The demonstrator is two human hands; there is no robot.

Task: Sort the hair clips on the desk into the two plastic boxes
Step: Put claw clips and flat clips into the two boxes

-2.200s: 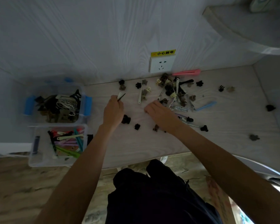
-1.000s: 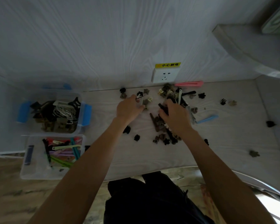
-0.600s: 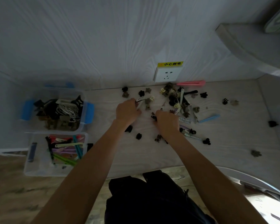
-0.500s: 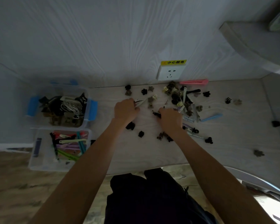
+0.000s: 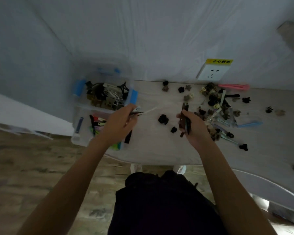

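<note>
My left hand is closed on a few long flat hair clips, a white one sticking out to the right; it hovers at the right edge of the near clear box, which holds coloured flat clips. Behind it the far box with blue latches holds dark claw clips. My right hand grips a bundle of long dark clips above the desk. A scattered pile of clips lies right of that hand; small black claw clips sit between my hands.
A white wall socket with a yellow label is on the back wall. A pink clip and a blue clip lie at the pile's edges. Stray claw clips dot the desk's right side. The desk's front edge runs just before my lap.
My left hand has carried its flat clips left, from mid-desk to the boxes. My right hand has lifted a bundle of dark clips off the desk. The camera view swung left.
</note>
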